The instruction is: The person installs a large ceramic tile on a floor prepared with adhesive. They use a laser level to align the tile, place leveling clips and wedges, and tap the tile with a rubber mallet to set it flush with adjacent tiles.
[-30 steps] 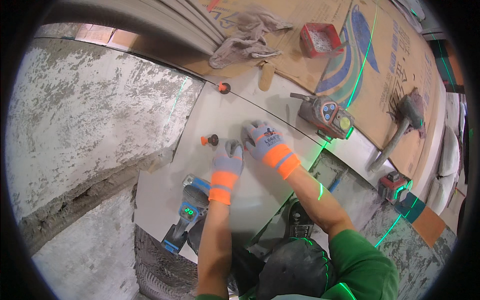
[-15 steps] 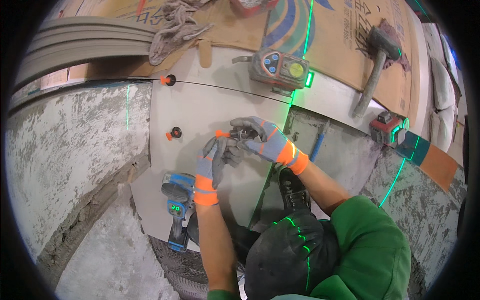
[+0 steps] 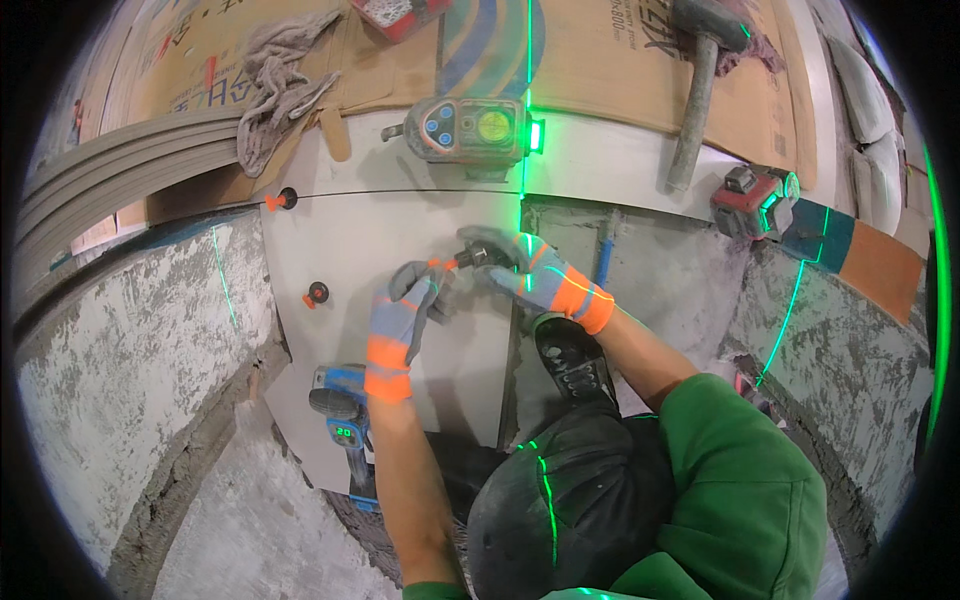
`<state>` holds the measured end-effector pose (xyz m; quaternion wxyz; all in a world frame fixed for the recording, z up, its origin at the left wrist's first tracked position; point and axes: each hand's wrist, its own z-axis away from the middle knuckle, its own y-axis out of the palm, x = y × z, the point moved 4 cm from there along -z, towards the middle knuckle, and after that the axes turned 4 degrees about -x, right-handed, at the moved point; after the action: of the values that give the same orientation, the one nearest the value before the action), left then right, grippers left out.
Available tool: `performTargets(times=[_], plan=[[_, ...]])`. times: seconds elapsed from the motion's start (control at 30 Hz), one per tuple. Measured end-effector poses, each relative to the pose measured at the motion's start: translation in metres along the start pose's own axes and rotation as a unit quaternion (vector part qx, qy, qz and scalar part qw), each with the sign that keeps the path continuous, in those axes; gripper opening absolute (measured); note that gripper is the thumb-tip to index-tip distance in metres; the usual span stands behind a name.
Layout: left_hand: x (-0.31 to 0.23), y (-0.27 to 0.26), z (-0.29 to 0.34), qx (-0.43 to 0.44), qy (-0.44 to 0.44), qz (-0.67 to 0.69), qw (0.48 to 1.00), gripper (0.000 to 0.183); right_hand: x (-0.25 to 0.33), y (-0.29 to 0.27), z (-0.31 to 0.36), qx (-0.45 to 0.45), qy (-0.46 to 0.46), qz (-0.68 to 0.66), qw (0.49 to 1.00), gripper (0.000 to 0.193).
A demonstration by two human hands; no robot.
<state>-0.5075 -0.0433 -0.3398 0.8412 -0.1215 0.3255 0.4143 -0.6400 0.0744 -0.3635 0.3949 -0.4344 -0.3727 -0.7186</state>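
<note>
Both my hands wear grey gloves with orange cuffs, over the large pale tile [image 3: 470, 370]. Between them is a tile leveler [image 3: 470, 257] with a black body and an orange handle. My right hand [image 3: 525, 268] closes its fingers on the black body, near the tile's right edge. My left hand [image 3: 403, 310] pinches the orange handle end; some of its fingertips are blurred. Two similar levelers sit at the left of the tile: a far one [image 3: 288, 198] at the seam and a nearer one [image 3: 317, 293]. Beside my left forearm rests a blue power tool [image 3: 343, 405] with a lit display.
A laser level [image 3: 465, 138] stands beyond my hands, casting green lines. To the right are a red laser level [image 3: 755, 200] and a mallet [image 3: 700, 100] on cardboard. A rag [image 3: 275, 90] lies far left. My shoe [image 3: 575, 360] is beside the tile's edge.
The view has shifted, so the surroundings appear farther left. Against the tile, my hands have moved right, toward its edge. The leveler stays between them, its black end now tilted slightly higher.
</note>
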Motion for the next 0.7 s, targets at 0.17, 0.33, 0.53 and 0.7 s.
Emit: performTargets(times=[0.17,0.33,0.53,0.7], plan=[[-0.015,0.023,-0.021,-0.155,0.028,-0.015,0.987,0.02,-0.01,-0.019,0.017,-0.101,0.087,-0.073,0.988,0.038],[-0.011,0.05,-0.044,-0.258,0.095,-0.04,0.961,0.021,-0.016,-0.022,0.028,-0.087,0.095,-0.063,0.99,0.035],[-0.003,0.06,-0.051,-0.26,0.092,-0.013,0.961,0.019,-0.027,-0.02,0.024,-0.099,0.067,-0.111,0.987,0.027],[-0.009,0.067,-0.054,-0.209,0.058,-0.064,0.974,0.019,-0.031,-0.022,0.021,-0.119,0.038,-0.075,0.989,0.026]])
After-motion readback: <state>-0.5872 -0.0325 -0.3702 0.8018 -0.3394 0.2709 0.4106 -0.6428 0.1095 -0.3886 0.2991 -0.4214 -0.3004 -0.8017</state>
